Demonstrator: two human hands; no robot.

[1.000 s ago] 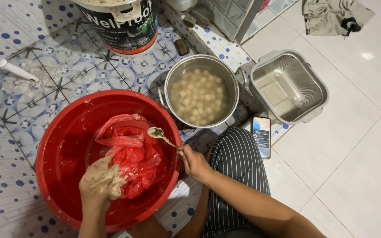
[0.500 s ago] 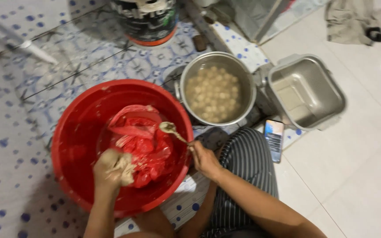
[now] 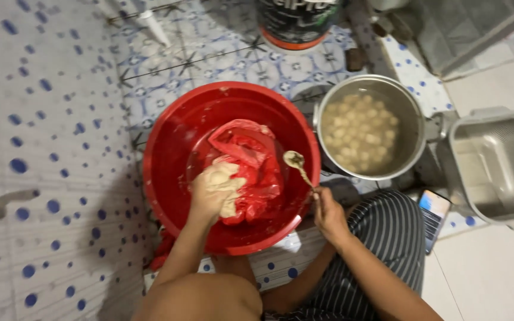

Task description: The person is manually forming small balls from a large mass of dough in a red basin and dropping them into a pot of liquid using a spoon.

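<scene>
Knee: bare, at the near edge of the floor [image 3: 60, 119], with a striped trouser leg [image 3: 388, 238] beside it to the right.
Phone [image 3: 432, 211]: lies flat on the floor just right of the striped leg, screen up, close to the grey tub.
Right hand [image 3: 328, 214]: closed around the handle end of a spoon [image 3: 298, 166], just outside the near right rim of the basin.
Spoon: slants up and left over the basin rim, its bowl carrying a small pale lump.
Left hand [image 3: 215, 190]: down inside the basin, smeared with pale dough [image 3: 224, 178], fingers curled round a lump of it and pressed against the red bag.
Red bag [image 3: 251, 172]: crumpled plastic in the middle of the basin, touching the left hand.
Basin [image 3: 174, 131]: round, red, on the patterned floor, wet streaks on its inner wall.
Pot [image 3: 411, 119]: metal, just right of the basin, full of pale round balls [image 3: 358, 128] in cloudy water.
Grey tub [image 3: 495, 160]: rectangular, near the right edge, next to the pot.
Bucket [image 3: 295, 27]: dark, past the basin at the far edge, only its lower part in view.
</scene>
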